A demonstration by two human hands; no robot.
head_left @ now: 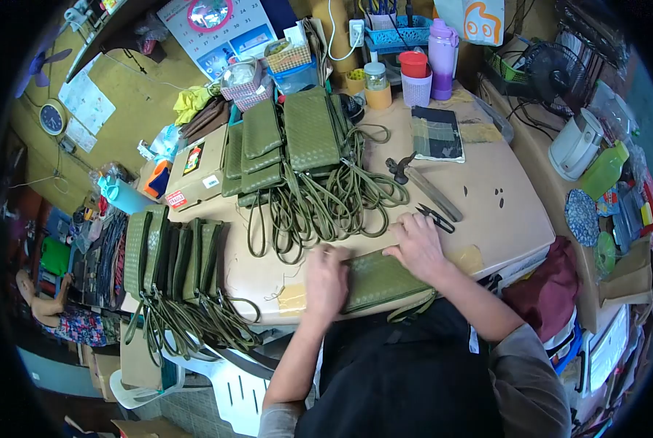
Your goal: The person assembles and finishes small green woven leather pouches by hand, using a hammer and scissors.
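A flat green woven-textured pouch (386, 280) lies on the work table at its front edge, zipper side toward me, with a strap hanging near its right end. My left hand (327, 281) is closed with curled fingers at the pouch's left end; its fingertips are partly hidden. Spread over the far edge is my right hand (418, 247), thumb by the pouch and fingers reaching onto the table. Just beyond those fingers are black thread snips (437, 218) and a hammer (430, 191). Stacked green pouches (312, 130) with looped wrist straps (319, 212) lie farther back.
More green pouches (145, 248) stand at the table's left edge, straps hanging down. A cardboard box (208, 171), a dark notebook (437, 134), a purple bottle (443, 62) and a red cup (414, 64) are farther back. Another person's arm (58, 296) shows at far left.
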